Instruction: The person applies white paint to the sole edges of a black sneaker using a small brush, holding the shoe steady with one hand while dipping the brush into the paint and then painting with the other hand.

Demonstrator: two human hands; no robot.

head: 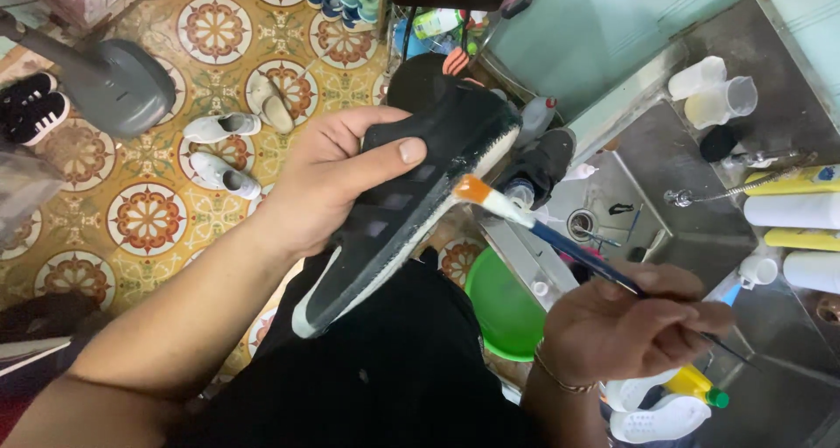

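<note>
My left hand (328, 177) grips a black sneaker (411, 199) with a white sole edge, holding it tilted on its side above my lap. My right hand (626, 325) holds a thin blue-handled paintbrush (560, 238). The brush's orange-tipped bristles (472, 188) touch the white sole edge near the shoe's upper end. A thin bracelet sits on my right wrist.
A steel sink (691, 229) with a tap and small tools stands at the right, with white cups (713, 89) and yellow and white bottles (792, 203) beside it. A green basin (503, 304) sits below. Pairs of white (219, 150) and black shoes (31, 107) lie on the patterned tile floor.
</note>
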